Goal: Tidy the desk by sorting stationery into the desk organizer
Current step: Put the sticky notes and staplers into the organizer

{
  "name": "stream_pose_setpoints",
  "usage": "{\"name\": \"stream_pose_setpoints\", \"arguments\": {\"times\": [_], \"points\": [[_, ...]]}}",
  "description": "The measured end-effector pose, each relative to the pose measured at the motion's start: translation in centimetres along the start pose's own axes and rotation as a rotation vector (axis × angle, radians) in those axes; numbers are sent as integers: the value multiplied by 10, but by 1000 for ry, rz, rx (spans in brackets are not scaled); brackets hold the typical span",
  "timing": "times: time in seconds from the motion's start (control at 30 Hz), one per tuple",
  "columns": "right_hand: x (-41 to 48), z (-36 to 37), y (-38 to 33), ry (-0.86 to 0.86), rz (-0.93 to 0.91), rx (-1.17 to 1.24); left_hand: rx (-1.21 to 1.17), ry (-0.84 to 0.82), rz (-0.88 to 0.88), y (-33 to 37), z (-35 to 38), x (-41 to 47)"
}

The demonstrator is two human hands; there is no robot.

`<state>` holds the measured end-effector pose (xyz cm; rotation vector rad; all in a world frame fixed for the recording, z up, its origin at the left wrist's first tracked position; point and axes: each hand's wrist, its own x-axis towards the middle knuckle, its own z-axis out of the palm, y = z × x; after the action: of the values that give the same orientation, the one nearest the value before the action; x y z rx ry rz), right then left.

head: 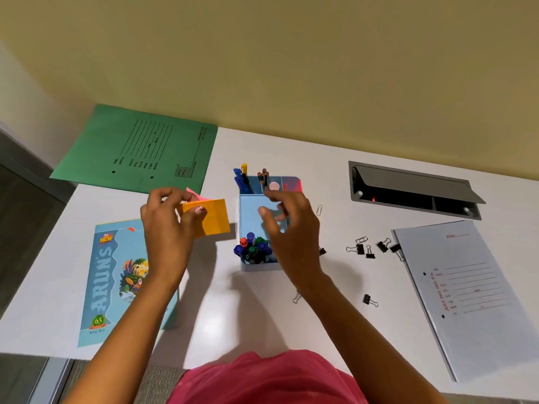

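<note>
Head view: a light-blue desk organizer [244, 209] stands mid-desk, its near compartment packed with capped markers [252, 248], its far ones holding pens [241, 177] and pencils [263, 174]. Left hand [167, 225] pinches an orange sticky-note pad [212, 217], a pink sheet behind it. Right hand [288, 225] hovers over the organizer, fingers loosely spread, empty. A notebook [105, 281] reads "ARUN'S", "ALL NEW", "65". Binder clips [370, 249] lie scattered right

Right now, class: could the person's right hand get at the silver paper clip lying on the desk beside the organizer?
Probably yes. The right hand hovers open over the organizer, and the paper clip lies just to its right on bare desk, nothing between them.
</note>
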<state>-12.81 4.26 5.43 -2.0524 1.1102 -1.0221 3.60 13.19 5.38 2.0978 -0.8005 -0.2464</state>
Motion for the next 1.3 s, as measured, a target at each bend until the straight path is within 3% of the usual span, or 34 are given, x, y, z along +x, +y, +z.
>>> {"name": "stream_pose_setpoints", "arguments": {"times": [0.23, 0.4, 0.57, 0.7, 0.9, 1.3], "points": [[11, 5, -16, -61, -281, 2, -160, -64, 213, 47, 2, -3], [19, -12, -6, 84, -44, -20, -173, -3, 140, 47, 9, -9], [28, -29, 25, 296, 143, 35, -129, -169, 0, 20, 33, -8], [43, -26, 46, 227, 311, -139, -106, -345, -111, 3, 49, -8], [46, -4, 67, 16, 393, -276, -107, -530, -291, 0, 67, -8], [43, 16, 68, -47, 412, -423, -190, -584, -343, -2, 75, -2]]}}
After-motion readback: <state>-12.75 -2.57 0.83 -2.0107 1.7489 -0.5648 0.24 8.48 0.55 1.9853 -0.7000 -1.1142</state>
